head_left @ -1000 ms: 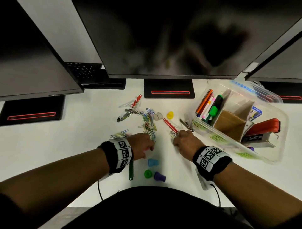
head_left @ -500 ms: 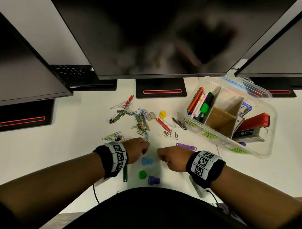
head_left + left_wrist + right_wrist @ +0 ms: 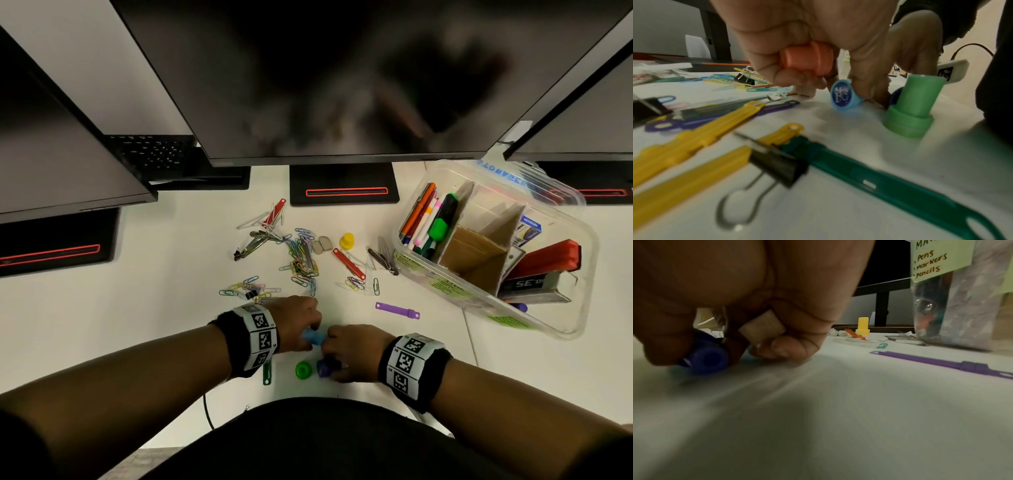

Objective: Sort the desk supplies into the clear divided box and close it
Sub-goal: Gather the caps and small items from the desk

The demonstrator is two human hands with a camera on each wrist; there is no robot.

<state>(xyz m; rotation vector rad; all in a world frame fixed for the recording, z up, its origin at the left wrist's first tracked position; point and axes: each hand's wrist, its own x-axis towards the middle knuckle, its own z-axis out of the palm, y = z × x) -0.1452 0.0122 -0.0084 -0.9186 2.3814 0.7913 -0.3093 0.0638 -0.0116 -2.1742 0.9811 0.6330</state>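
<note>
While both hands work low at the desk's near edge, the head view shows the left hand with fingers curled onto a light blue stamp, and the right hand closed over a dark blue stamp; a green stamp stands just beside it. The clear divided box sits open at far right, well apart from the hands, with pens, a cardboard divider and a red stapler inside; paper clips and a purple strip lie loose between. Left wrist view: the left hand clenches an orange stamp in the palm (fingers wrapped round it) while fingertips pinch the light blue stamp, tilted on the desk; the green stamp is upright. Right wrist view: the right hand grips the dark blue stamp, lying on its side, and a pale eraser-like block is tucked under curled fingers; the box wall carries a handwritten label.
</note>
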